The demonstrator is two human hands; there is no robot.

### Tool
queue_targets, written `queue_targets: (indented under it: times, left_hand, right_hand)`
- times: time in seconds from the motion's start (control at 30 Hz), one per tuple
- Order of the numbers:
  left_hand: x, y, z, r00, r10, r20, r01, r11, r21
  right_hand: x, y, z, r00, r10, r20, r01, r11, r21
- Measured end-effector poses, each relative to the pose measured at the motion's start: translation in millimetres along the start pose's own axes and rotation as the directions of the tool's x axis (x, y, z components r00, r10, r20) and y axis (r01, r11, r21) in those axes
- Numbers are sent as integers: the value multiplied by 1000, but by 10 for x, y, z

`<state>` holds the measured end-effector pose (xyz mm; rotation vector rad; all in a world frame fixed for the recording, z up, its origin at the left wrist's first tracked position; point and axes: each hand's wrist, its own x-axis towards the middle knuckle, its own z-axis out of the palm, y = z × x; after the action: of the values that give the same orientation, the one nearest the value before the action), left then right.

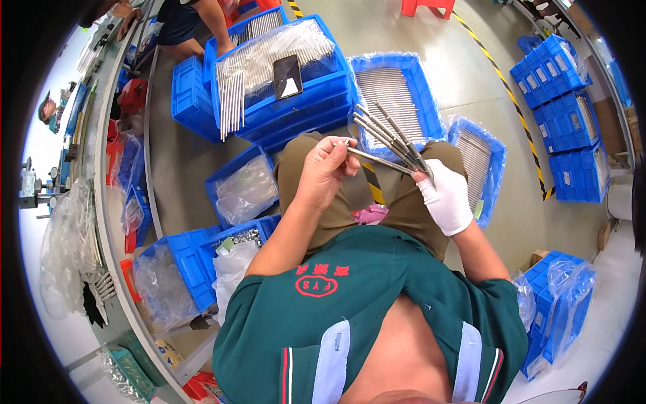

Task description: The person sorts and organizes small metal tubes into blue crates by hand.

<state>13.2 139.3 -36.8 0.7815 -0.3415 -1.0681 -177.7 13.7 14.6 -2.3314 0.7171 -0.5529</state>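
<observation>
My right hand (445, 200), in a white glove with a bare thumb tip showing, is closed round the lower ends of a fanned bundle of thin metal rods (392, 137). One metal rod (380, 161) slants away from the bundle towards my left hand (326, 170). That hand is bare, and its thumb and fingers pinch the rod's far end. Its fingertips partly hide that end, so I cannot make out its shape. Both hands are above my lap, over my knees. Just beyond them is a blue crate (431, 120) lined with clear plastic, with metal rods lying in rows.
Stacked blue crates (296, 111) ahead bear rods, plastic film and a dark phone (288, 76). A smaller rod crate (496, 176) stands beside my right knee. Left are a crate with a plastic bag (243, 190) and a long bench (102, 222). Another person's arm (214, 25) reaches in at the far left.
</observation>
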Motion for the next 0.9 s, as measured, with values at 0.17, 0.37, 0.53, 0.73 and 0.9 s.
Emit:
queue_targets:
  times: [0.17, 0.37, 0.53, 0.73, 0.9]
  left_hand:
    - [-32, 30, -76, 997, 68, 31, -70, 996, 59]
    - [-38, 10, -98, 991, 121, 64, -126, 988, 84]
    - [-29, 88, -140, 990, 116, 80, -125, 986, 111]
    - [-76, 152, -95, 991, 125, 55, -134, 970, 201]
    - [-113, 141, -74, 991, 124, 43, -131, 956, 261]
  right_hand:
    - [31, -62, 18, 995, 85, 48, -87, 995, 44]
    - [2, 12, 121, 989, 136, 61, -145, 971, 189]
    - [-38, -47, 164, 996, 93, -15, -91, 991, 100]
    - [-17, -81, 174, 995, 101, -4, -99, 981, 165]
    - [-22, -95, 172, 999, 22, -28, -20, 998, 63]
